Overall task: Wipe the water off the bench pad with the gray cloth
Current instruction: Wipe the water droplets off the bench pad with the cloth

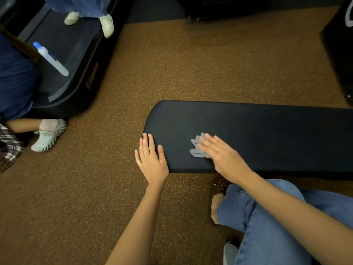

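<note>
The right hand (222,156) lies flat with straight fingers on the gray cloth (196,148), pressing it down onto the pad (267,134) near the pad's rounded left end and close to its near edge. The cloth is bunched up, and only its crumpled left part shows past the fingertips; the rest is under the palm. The left hand (151,160) rests flat and relaxed at the very end of the pad, fingers straight, thumb on the top surface and the other fingers lying over the rounded edge; it holds nothing and seems to steady the pad. The pad itself is black and matte, running off to the right out of view, above a speckled brown floor (172,64). No drops, streaks or sheen can be made out on it, so how much water is left cannot be told. As a judgement, the wiping is under way at the left end, with the cloth in contact and under pressure; the long stretch to the right carries no sign either way, so it may yet need passes before the job is finished.
</note>
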